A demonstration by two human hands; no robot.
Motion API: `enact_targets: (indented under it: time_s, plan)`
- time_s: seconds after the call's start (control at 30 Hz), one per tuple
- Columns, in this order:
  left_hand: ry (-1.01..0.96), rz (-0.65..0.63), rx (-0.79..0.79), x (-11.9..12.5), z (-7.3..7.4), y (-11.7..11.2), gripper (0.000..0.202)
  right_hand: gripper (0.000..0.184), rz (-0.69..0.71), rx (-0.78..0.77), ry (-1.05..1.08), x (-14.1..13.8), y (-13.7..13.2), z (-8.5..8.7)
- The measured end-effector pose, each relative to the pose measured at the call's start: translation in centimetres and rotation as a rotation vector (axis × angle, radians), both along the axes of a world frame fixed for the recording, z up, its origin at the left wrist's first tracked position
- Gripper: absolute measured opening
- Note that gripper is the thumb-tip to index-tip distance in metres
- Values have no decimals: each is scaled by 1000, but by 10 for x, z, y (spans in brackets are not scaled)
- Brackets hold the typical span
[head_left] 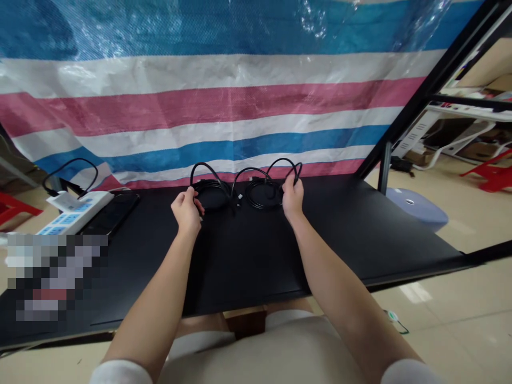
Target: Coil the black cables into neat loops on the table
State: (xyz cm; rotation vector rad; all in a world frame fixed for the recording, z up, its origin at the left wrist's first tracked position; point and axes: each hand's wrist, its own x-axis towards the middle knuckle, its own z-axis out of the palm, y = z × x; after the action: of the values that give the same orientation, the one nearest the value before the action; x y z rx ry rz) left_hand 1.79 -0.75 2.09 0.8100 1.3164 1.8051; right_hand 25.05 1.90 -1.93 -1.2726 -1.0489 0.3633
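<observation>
Left hand right at the near side of the left cable coil, fingers curled together and clamped on the black cord, while the right hand is out at the far end of the right cable coil, its fingers closed together around the cord where a loop rises off the table! Both coils lie side by side in the middle of the black table, hands to either side, and a small plug sits between them; one long cable or two, can't tell from here! Over on the left of the table, a white power strip with blue switches, a white adapter on it and a black cord looping up behind, a flat black box just beside it! A pixelated patch covers the near left corner, nothing to read there! Behind it all hangs a striped tarp in blue, white and pink, with a black metal shelf frame on the right, a pale blue tub by the table and a red stool further out on the tiled floor
</observation>
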Motion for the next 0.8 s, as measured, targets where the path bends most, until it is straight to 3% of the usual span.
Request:
enact_targets:
  time_s: [0.13, 0.2, 0.33, 0.43, 0.53, 0.63, 0.8]
  plan:
    - [5, -52, 20, 13, -3, -5, 26, 48, -107, -28, -173, -16, -13, 6]
    - [-8, -73, 25, 16, -3, -6, 27, 41, -119, -78, -157, -21, -16, 10]
    - [-75, -83, 3, 17, -5, -4, 31, 30, -113, -68, 144, -22, -9, 11]
    - [-120, -83, -45, 17, -6, 0, 31, 43, -27, -15, 357, -18, 2, 7]
    - [-148, -89, -75, 19, -8, 2, 29, 55, 43, 25, 438, -14, 7, 4]
    - [-148, -85, -77, 21, -11, 2, 27, 54, 32, 61, 302, -17, 2, 5]
    - [-72, -47, -55, 28, -16, 0, 32, 51, 17, 67, -161, -37, -24, 14]
